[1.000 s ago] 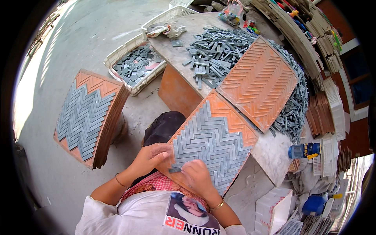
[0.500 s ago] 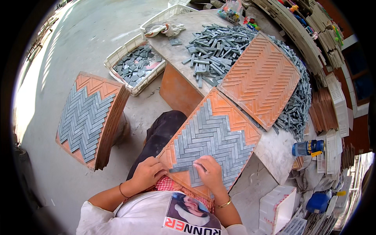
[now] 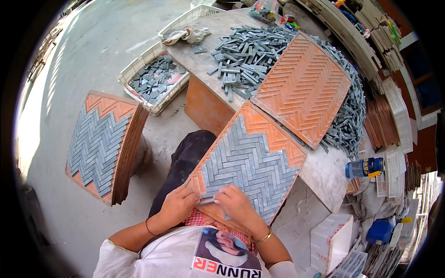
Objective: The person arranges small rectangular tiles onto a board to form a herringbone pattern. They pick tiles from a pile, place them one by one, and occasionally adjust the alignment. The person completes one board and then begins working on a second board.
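On my lap rests an orange ribbed mould board (image 3: pixel 263 121), tilted, its far edge against the table. Slim grey tile strips (image 3: pixel 248 163) fill most of it in a herringbone pattern. At its near left side, one grey tile strip (image 3: pixel 207 201) lies between my hands. My left hand (image 3: pixel 180 204) has its fingers closed at the strip's left end. My right hand (image 3: pixel 235 204) pinches the other end, its fingertips bent down. The fingertips partly hide the strip's ends. A second ribbed orange board (image 3: pixel 303 90), bare of tiles, lies on the table beyond.
Loose grey strips (image 3: pixel 250 58) are heaped on the table (image 3: pixel 204 62). A white crate (image 3: pixel 160 109) of grey pieces stands left of it. Farther left rises a stack of boards (image 3: pixel 125 157), tiled on top. A blue bottle (image 3: pixel 364 167) and white foam box (image 3: pixel 331 241) are at right.
My right hand has moved left and down across the board to the strip near my left hand. The view has shifted slightly; my left hand stays at the board's near left edge.
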`<control>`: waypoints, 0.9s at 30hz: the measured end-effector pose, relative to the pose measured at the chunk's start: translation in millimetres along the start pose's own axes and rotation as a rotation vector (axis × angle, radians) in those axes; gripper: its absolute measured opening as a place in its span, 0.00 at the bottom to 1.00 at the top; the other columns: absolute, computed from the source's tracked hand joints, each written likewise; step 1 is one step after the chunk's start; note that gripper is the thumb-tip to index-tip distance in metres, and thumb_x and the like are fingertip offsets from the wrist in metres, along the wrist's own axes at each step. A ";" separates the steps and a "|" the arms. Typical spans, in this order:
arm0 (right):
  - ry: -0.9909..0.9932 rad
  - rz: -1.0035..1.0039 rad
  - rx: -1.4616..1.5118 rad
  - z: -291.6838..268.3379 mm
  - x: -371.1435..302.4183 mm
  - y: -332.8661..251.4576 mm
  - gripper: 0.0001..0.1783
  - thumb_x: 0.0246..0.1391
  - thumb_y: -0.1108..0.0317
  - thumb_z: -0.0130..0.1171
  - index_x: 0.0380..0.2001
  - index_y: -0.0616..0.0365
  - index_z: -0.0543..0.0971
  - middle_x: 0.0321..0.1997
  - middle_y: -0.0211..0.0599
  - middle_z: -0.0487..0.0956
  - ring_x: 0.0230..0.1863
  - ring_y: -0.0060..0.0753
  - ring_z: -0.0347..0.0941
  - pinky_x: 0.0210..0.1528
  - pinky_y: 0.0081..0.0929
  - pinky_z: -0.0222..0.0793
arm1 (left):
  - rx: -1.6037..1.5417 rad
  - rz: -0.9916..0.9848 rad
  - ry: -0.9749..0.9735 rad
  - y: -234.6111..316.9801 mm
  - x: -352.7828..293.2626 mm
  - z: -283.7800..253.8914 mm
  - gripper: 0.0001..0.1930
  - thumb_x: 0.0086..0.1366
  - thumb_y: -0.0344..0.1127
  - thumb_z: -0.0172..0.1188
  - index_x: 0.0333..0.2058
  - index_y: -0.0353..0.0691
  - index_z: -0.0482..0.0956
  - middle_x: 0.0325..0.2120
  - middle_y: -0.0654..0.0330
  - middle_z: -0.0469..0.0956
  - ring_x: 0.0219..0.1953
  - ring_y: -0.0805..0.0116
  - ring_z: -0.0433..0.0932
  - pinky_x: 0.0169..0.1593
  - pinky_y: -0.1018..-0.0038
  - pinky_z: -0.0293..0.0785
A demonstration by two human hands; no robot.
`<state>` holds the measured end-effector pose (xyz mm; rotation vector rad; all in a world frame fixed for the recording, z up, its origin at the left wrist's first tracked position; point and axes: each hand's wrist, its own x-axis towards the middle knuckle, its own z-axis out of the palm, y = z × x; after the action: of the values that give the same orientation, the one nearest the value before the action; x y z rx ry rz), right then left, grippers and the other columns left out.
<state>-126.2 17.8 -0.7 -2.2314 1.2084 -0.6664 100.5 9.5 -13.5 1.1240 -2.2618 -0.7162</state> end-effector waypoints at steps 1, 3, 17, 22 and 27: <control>-0.011 0.003 0.027 -0.2 -0.7 0.3 0.09 0.43 0.72 0.63 0.30 0.58 0.77 0.33 0.37 0.73 0.37 0.42 0.71 0.40 0.34 0.70 | -0.011 -0.020 -0.014 0.6 -0.5 -0.4 0.09 0.48 0.30 0.66 0.30 0.40 0.77 0.28 0.58 0.74 0.32 0.57 0.75 0.35 0.66 0.74; -0.025 0.027 0.003 2.1 -3.0 3.3 0.07 0.44 0.72 0.62 0.29 0.58 0.76 0.32 0.37 0.73 0.37 0.42 0.71 0.39 0.34 0.70 | -0.084 -0.047 -0.037 3.8 4.8 -7.6 0.11 0.47 0.29 0.67 0.31 0.40 0.78 0.29 0.59 0.75 0.32 0.57 0.75 0.35 0.66 0.74; 0.032 0.054 -0.061 -1.4 -6.6 -14.5 0.14 0.40 0.72 0.66 0.33 0.57 0.75 0.34 0.39 0.73 0.36 0.44 0.72 0.38 0.35 0.70 | -0.006 0.060 -0.021 8.6 -4.3 -4.4 0.15 0.44 0.31 0.70 0.33 0.41 0.78 0.28 0.60 0.74 0.30 0.59 0.74 0.35 0.67 0.73; 0.110 0.133 -0.042 3.9 -2.3 -13.7 0.15 0.39 0.71 0.67 0.33 0.57 0.75 0.33 0.39 0.73 0.36 0.44 0.72 0.37 0.35 0.70 | -0.022 0.019 0.014 13.0 1.6 -6.1 0.12 0.46 0.30 0.68 0.31 0.40 0.78 0.26 0.59 0.74 0.30 0.59 0.75 0.33 0.67 0.73; 0.069 0.180 -0.039 6.2 -2.4 -11.5 0.13 0.39 0.71 0.66 0.31 0.56 0.76 0.32 0.37 0.74 0.35 0.44 0.72 0.37 0.35 0.69 | 0.000 0.014 -0.022 7.8 -3.5 0.3 0.08 0.48 0.28 0.66 0.28 0.38 0.77 0.26 0.58 0.75 0.29 0.57 0.76 0.32 0.67 0.74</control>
<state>-116.5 26.6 1.6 -2.1139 1.4484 -0.6580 97.8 16.5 -9.4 1.1044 -2.2858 -0.7259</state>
